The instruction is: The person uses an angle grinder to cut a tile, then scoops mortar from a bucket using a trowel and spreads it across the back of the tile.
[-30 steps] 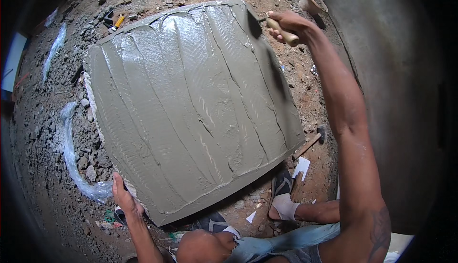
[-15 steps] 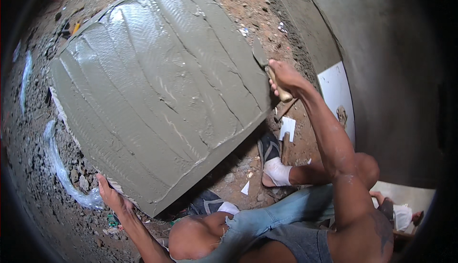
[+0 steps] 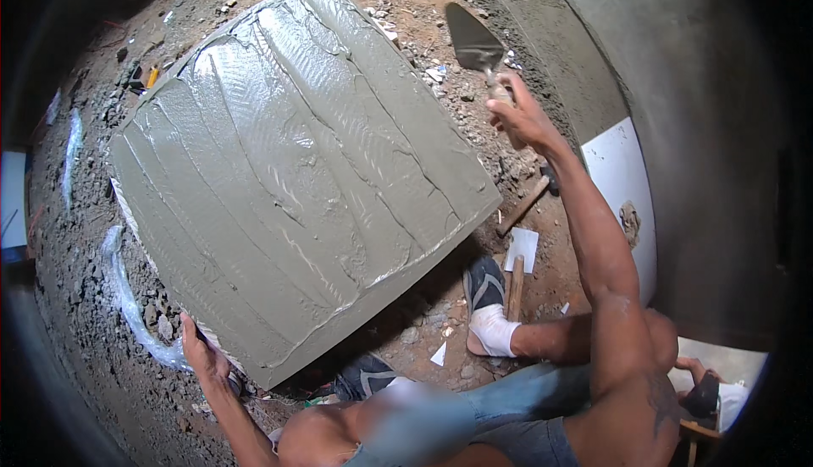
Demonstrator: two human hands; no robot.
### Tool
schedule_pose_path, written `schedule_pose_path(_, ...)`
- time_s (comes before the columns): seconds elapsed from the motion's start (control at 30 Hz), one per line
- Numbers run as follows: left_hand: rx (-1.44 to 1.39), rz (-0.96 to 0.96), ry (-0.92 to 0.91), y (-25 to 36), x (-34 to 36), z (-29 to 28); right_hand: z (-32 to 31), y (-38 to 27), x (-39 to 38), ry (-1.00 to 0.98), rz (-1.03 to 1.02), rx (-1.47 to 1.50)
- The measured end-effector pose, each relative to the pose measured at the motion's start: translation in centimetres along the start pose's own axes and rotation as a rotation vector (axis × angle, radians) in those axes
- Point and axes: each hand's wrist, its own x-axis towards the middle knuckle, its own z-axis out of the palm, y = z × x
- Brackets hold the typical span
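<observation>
A large square tile (image 3: 296,179) lies tilted across the middle, its upper face coated with wet grey mortar in long ridges. My left hand (image 3: 206,357) grips its lower left edge, thumb up along the side; the fingers underneath are hidden. To the right of the tile, my right hand (image 3: 523,116) is closed around the handle of a pointed trowel (image 3: 472,41). The trowel's blade points away from me over the dirt, apart from the tile, with a dark grey face showing.
By my shoe lie a white tile scrap (image 3: 524,245) and a wooden handle (image 3: 516,291); a hammer-like tool (image 3: 525,205) is beyond. A white panel (image 3: 622,183) lies at the right. Clear plastic wrap (image 3: 127,298) rests on rubble at left. Another person (image 3: 705,392) is lower right.
The trowel has come off the tile's right edge and swung up and away to the right, blade turned into view. My left hand still grips the tile edge. The whole view has shifted slightly.
</observation>
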Motion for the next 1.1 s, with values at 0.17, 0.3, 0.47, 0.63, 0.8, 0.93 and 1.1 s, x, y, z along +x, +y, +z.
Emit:
schedule_pose_path(0.17, 0.052, -0.026, 0.006, 0.5, 0.1, -0.2, 3.2, 0.7, 8.1, 0.001, -0.428, -0.385)
schedule_pose_path(0.3, 0.125, -0.09, 0.139, 1.0, -0.2, 0.6, 5.1, 2.4, 12.1, -0.023, -0.61, -0.48)
schedule_pose_path(0.47, 0.1, -0.159, 0.071, 1.5, -0.7, 1.9, 7.2, 5.4, 12.4, -0.046, -0.888, -0.57)
schedule_pose_path(0.63, 0.17, -0.166, 0.106, 2.5, -0.8, 2.2, 6.4, 11.1, 7.7, -0.073, -0.773, -0.648)
schedule_pose_path(0.8, 0.183, -0.193, 0.078, 2.9, -0.6, 2.2, 4.5, 15.8, 1.4, 0.005, -0.833, -0.682)
schedule_pose_path(0.93, 0.235, -0.2, 0.143, 3.0, -0.4, 2.2, 1.7, 18.5, -5.1, -0.142, -0.557, -0.6)
schedule_pose_path(1.1, 0.231, -0.213, 0.156, 3.5, 0.0, 2.4, -1.3, 21.0, -13.6, -0.141, -0.558, -0.776)
